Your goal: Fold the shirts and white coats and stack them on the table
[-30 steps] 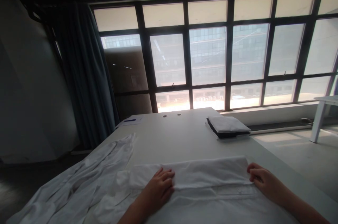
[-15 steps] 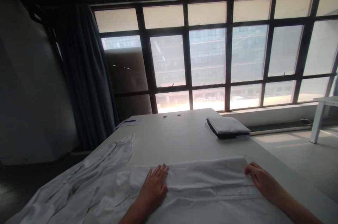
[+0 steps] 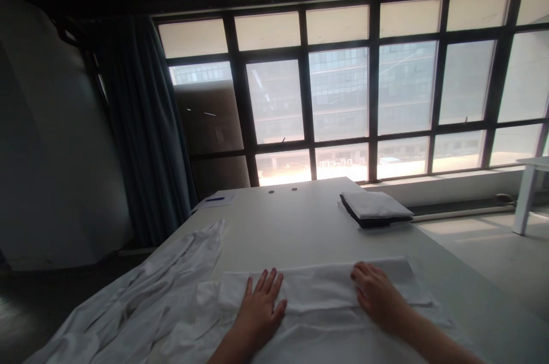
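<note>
A white cloth garment [image 3: 317,287] lies across the near part of the table, with a long folded band along its far side; its exact kind is not clear. My left hand [image 3: 261,309] rests flat on the left part of this band, fingers spread. On the band's right half is my right hand [image 3: 380,295], its fingers slightly bent and touching the fabric. No cloth is visibly pinched in either hand. To the left, more crumpled white cloth [image 3: 171,284] spreads over the table edge, and I cannot tell whether it is the same piece.
The white table [image 3: 283,226] reaches toward the windows. A stack of folded white and black cloth [image 3: 375,206] sits at its far right. Paper with a blue pen [image 3: 215,199] lies far left. A dark curtain [image 3: 146,135] hangs behind, and another white table [image 3: 525,198] stands right.
My right hand has moved left from the band's right end onto its top, leaving that end uncovered. My left hand stays on the cloth with fingers spread wider. The view has shifted slightly.
</note>
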A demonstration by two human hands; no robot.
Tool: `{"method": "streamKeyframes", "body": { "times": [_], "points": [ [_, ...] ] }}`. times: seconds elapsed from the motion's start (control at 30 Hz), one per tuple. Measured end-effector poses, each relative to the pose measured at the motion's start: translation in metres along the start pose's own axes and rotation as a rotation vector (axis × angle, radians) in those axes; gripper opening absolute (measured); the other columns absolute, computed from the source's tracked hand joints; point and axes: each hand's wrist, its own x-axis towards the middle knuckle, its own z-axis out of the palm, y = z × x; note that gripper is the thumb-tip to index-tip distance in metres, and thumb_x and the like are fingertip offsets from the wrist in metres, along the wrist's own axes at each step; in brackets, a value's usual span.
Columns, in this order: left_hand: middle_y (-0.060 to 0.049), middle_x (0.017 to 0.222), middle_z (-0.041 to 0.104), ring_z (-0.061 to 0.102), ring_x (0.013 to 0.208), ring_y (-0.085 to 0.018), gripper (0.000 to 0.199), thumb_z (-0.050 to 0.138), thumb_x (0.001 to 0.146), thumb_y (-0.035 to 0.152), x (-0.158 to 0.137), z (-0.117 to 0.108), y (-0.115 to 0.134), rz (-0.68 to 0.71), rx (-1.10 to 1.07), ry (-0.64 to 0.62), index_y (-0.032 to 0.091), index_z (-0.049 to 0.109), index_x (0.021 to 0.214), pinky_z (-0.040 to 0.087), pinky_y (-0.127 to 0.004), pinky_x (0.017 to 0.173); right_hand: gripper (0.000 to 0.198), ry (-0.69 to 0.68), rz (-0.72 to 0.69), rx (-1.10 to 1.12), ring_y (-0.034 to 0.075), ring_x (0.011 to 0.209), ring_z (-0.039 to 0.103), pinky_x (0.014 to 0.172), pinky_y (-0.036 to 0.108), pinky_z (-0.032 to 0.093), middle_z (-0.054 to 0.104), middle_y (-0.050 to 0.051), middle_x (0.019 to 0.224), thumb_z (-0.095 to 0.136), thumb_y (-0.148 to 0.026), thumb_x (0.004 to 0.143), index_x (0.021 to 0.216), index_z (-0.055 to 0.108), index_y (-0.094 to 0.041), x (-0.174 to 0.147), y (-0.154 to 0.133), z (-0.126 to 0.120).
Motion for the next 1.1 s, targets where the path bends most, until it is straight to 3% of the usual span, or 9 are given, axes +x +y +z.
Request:
{"method": "streamKeyframes", "body": {
  "times": [0.1,0.2,0.27,0.37,0.53,0.7,0.93,1.03,1.1],
  "points": [
    [-0.006,0.165,0.025,0.02,0.152,-0.034,0.066,0.033,0.1,0.061,0.0,-0.001,0.002,0.004,-0.011,0.001,0.031,0.029,0.158,0.012,-0.067,0.12,0.045,-0.096,-0.134,0.145,0.031,0.134,0.049,0.116,0.047,0.03,0.057,0.007,0.144,0.057,-0.023,0.084,0.129,0.06,-0.027,0.024,-0.062,0.025],
    [-0.005,0.164,0.026,0.022,0.152,-0.034,0.065,0.033,0.1,0.061,-0.001,-0.001,0.002,-0.004,0.003,0.008,0.032,0.03,0.157,0.014,-0.066,0.12,0.055,-0.258,-0.167,0.207,0.031,0.149,0.03,0.123,0.05,0.015,0.039,0.009,0.16,0.047,-0.038,0.096,0.149,0.045,-0.022,0.039,-0.105,0.045],
    [-0.005,0.164,0.027,0.024,0.151,-0.033,0.064,0.032,0.1,0.063,-0.001,-0.001,0.002,-0.01,0.016,0.017,0.033,0.031,0.157,0.016,-0.065,0.12,0.063,-0.347,-0.162,0.201,0.032,0.151,0.022,0.123,0.053,0.009,0.031,0.013,0.163,0.036,-0.047,0.1,0.154,0.037,-0.016,0.045,-0.117,0.052],
    [-0.005,0.164,0.03,0.025,0.151,-0.033,0.064,0.029,0.1,0.065,-0.001,-0.001,0.0,-0.005,0.026,0.04,0.033,0.033,0.156,0.018,-0.063,0.12,0.073,-0.417,-0.189,0.198,0.031,0.153,0.019,0.124,0.053,0.006,0.026,0.014,0.164,0.029,-0.06,0.101,0.158,0.029,-0.015,0.049,-0.112,0.051],
    [-0.006,0.164,0.029,0.024,0.151,-0.034,0.067,0.025,0.099,0.069,-0.003,-0.004,0.0,0.012,0.019,0.042,0.034,0.033,0.156,0.017,-0.063,0.12,0.077,-0.436,-0.129,0.147,0.029,0.153,0.016,0.124,0.052,0.005,0.022,0.01,0.165,0.023,-0.069,0.099,0.159,0.027,-0.021,0.049,-0.062,0.04],
    [-0.006,0.165,0.024,0.02,0.152,-0.034,0.07,0.025,0.098,0.071,-0.003,-0.007,0.0,0.017,0.01,-0.002,0.033,0.03,0.157,0.014,-0.064,0.121,0.076,-0.385,-0.024,0.002,0.029,0.153,0.017,0.124,0.053,0.003,0.026,0.009,0.165,0.02,-0.068,0.099,0.158,0.028,-0.021,0.038,0.013,0.034],
    [-0.005,0.166,0.018,0.014,0.154,-0.033,0.071,0.028,0.097,0.072,-0.004,-0.015,-0.007,0.007,-0.012,-0.08,0.037,0.024,0.158,0.011,-0.065,0.12,0.066,-0.297,0.41,-0.238,0.04,0.151,0.019,0.114,0.072,0.015,0.028,0.007,0.165,0.028,-0.056,0.097,0.155,0.036,-0.026,0.002,0.152,0.017],
    [-0.004,0.167,0.018,0.016,0.153,-0.033,0.075,0.035,0.094,0.076,-0.006,-0.024,-0.017,0.043,-0.029,-0.101,0.04,0.024,0.157,0.013,-0.064,0.121,0.062,-0.128,0.535,-0.316,0.039,0.142,0.039,0.11,0.063,0.03,0.044,0.015,0.155,0.034,-0.05,0.095,0.146,0.049,-0.019,-0.013,0.187,0.009],
    [-0.006,0.165,0.023,0.021,0.152,-0.035,0.079,0.042,0.09,0.078,-0.007,-0.03,-0.024,0.05,-0.019,-0.097,0.038,0.028,0.157,0.017,-0.064,0.12,0.055,-0.049,0.572,-0.318,0.035,0.125,0.056,0.102,0.05,0.042,0.06,0.019,0.137,0.035,-0.047,0.095,0.129,0.063,-0.015,-0.019,0.195,0.001]
  ]
}}
